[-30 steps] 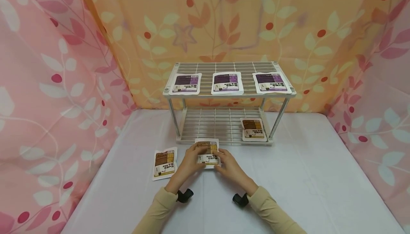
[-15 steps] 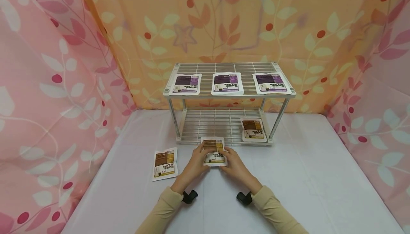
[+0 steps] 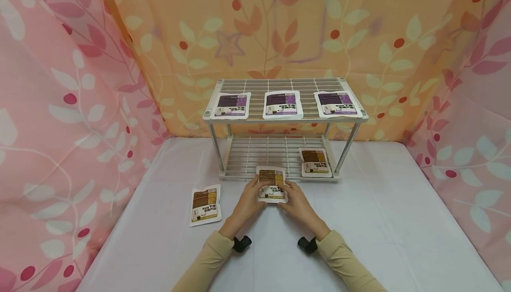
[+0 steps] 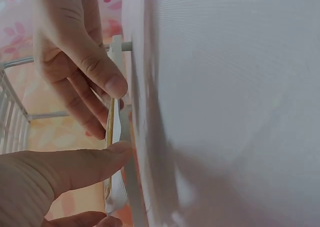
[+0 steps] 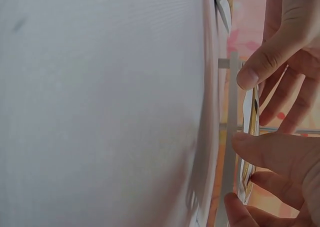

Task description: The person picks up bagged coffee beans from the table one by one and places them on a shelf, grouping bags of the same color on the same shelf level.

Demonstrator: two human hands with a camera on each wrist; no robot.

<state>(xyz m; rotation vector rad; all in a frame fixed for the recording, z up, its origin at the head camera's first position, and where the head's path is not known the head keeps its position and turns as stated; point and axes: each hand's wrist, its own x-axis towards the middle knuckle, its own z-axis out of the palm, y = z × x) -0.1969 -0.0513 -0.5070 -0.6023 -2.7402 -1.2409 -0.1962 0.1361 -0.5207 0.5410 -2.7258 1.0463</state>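
Both hands hold a flat white packet [image 3: 272, 175] with a brown label by its sides, at the front edge of the rack's lower shelf [image 3: 261, 150]. My left hand [image 3: 250, 198] grips its left side and my right hand [image 3: 297, 199] the right, thumbs at the near edge and fingers over the label. In the left wrist view the packet [image 4: 117, 127] shows edge-on, raised off the white cloth. A matching brown packet [image 3: 316, 162] lies on the lower shelf at the right; another brown packet [image 3: 205, 205] lies on the cloth to the left.
Three purple-labelled packets, left [image 3: 231, 105], middle [image 3: 282, 104] and right [image 3: 337, 104], lie along the front of the rack's wire top shelf [image 3: 279, 83]. Metal posts [image 3: 347, 147] join the shelves. Patterned curtains [image 3: 159, 52] stand behind and at both sides of the white-covered table [image 3: 383, 221].
The two hands have carried the brown packet right and forward, from the table before the rack to over the lower shelf's front edge. The other packets stay where they were.
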